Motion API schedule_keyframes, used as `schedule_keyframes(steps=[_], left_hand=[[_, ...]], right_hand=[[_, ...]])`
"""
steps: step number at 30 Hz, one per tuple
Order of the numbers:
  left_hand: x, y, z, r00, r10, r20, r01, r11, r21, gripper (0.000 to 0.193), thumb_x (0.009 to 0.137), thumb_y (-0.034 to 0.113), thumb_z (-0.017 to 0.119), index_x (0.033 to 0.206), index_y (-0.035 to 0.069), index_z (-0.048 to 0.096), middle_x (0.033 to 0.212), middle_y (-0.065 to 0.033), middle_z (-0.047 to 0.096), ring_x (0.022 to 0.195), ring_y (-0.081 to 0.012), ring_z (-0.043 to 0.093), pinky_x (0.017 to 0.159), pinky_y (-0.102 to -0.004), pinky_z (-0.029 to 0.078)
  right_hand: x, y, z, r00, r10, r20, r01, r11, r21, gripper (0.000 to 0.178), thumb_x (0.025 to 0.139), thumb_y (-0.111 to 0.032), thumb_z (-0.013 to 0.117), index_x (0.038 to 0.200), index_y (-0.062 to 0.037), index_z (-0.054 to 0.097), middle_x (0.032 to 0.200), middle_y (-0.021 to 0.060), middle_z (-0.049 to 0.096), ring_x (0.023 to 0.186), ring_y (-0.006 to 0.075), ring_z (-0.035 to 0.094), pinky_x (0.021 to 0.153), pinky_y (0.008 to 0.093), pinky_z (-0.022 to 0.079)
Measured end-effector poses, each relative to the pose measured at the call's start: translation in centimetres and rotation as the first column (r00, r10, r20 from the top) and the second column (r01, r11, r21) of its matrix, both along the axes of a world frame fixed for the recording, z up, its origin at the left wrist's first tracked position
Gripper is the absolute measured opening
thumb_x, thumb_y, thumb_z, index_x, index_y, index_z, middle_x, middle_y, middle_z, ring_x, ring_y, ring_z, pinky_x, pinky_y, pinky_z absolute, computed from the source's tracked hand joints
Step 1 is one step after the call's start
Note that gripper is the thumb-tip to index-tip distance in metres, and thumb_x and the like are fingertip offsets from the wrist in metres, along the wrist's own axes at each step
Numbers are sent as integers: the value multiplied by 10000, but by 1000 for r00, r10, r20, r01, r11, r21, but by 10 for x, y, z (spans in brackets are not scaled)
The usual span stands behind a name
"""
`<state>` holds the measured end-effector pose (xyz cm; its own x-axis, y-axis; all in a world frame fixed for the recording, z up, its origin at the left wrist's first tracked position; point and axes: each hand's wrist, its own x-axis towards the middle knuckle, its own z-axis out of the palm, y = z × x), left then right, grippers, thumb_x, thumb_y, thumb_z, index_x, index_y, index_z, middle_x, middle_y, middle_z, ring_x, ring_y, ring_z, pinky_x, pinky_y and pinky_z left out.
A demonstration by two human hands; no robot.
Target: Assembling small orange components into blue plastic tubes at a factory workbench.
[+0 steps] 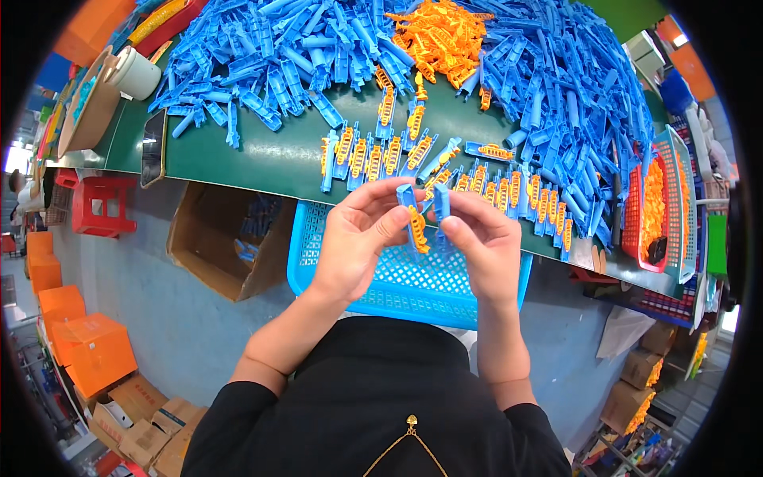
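Observation:
Between the thumb and fingers of my left hand is a blue plastic half-shell with an orange insert, tilted upright. My right hand pinches a narrow blue plastic shell close beside it; whether the two parts touch, I cannot tell. Both hands are over the near edge of the green table. Just beyond them lie rows of blue shells with orange inserts, continuing to the right. Below my hands is a light-blue mesh basket.
Large heaps of blue shells cover the far table, with a pile of orange inserts between them. A phone lies at the left edge. A red basket stands right. A cardboard box and red stool are below left.

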<state>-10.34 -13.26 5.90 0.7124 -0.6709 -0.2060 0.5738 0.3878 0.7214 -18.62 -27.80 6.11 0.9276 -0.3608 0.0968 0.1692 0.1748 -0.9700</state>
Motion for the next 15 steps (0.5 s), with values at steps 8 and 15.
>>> schedule_keyframes(steps=[8,15], left_hand=[[-4,-4,-2,982,66,179,-69,998,10,301,782,11,698,1059,-9,584,1007,-66,622,925,-123,582,785,-258,503],[-5,-4,-8,960,97,263,-105,994,16,279,784,12,697,1038,1,584,1002,-58,611,912,-119,580,762,-260,520]], right_hand=[[1,14,5,999,-35,-17,35,999,6,278,828,19,617,1103,64,600,1046,121,583,956,158,570,810,250,471],[-2,14,6,999,-11,-50,8,998,-54,252,837,8,611,1085,51,618,1029,116,587,936,150,569,772,235,468]])
